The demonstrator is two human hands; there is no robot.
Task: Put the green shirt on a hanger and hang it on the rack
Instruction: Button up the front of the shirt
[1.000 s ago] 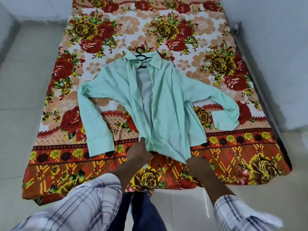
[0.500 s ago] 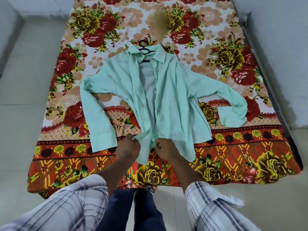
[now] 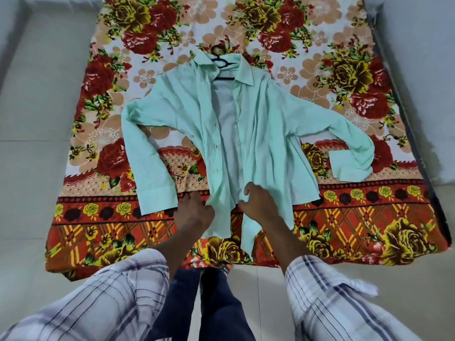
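While a floral bedspread (image 3: 369, 217) covers most of the pale floor (image 3: 29, 168), the green shirt (image 3: 266, 143) lies on it front up and unbuttoned, with its sleeves out to left and right and its collar at the far end. At its near hem, the left hand (image 3: 197, 215) curls its fingers round the left front panel's edge. Just beside it, the right hand (image 3: 258, 205) pinches the right panel under its thumb. A black hanger (image 3: 222, 64) sits inside the collar, hook pointing far.

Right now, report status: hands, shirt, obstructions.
Gripping green shirt's open front: left hand, right hand. Shirt flat on bedsheet, hanger in collar. No rack in view.
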